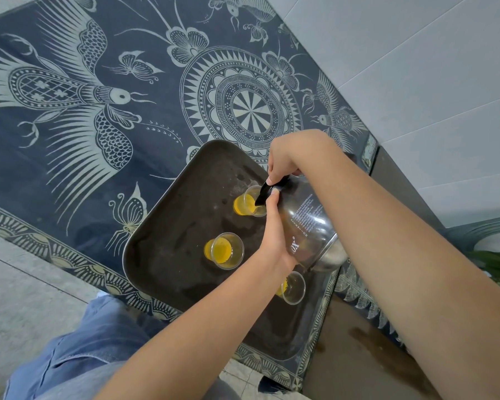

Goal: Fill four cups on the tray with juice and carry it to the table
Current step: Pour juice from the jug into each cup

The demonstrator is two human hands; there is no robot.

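Head view: I am tilting the glass jug, gripped by both my left hand and right hand, keeping its spout low over the far cup on the tray.

I note a dark blue cloth printed with pale birds and a mandala, pale grey floor tiles beyond, and green leaves at right.
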